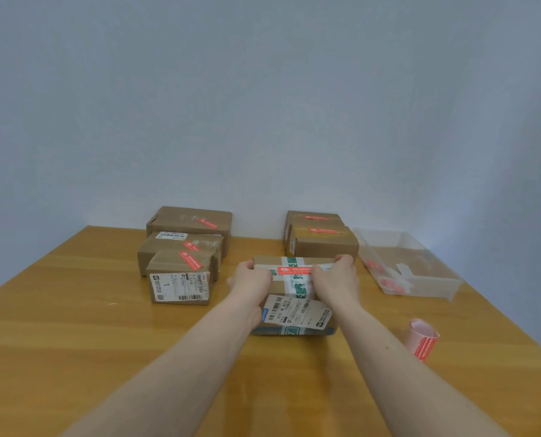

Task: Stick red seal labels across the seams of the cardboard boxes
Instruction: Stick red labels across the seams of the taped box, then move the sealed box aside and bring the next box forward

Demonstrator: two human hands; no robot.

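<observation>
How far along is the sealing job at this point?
Done: five brown cardboard boxes, three stacked left and two at the back right, each carry a red seal label. In hand: both hands, left and right, grip the green-taped cardboard box, its red label already on. No unlabelled box shows.

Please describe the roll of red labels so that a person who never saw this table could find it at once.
On the wooden table, look to the right edge, nearer than the clear plastic tray. The roll of red labels lies there alone, right of the person's right forearm. Unlike the boxes' flat labels, it is a loose curl of pink backing with red stickers.
</observation>
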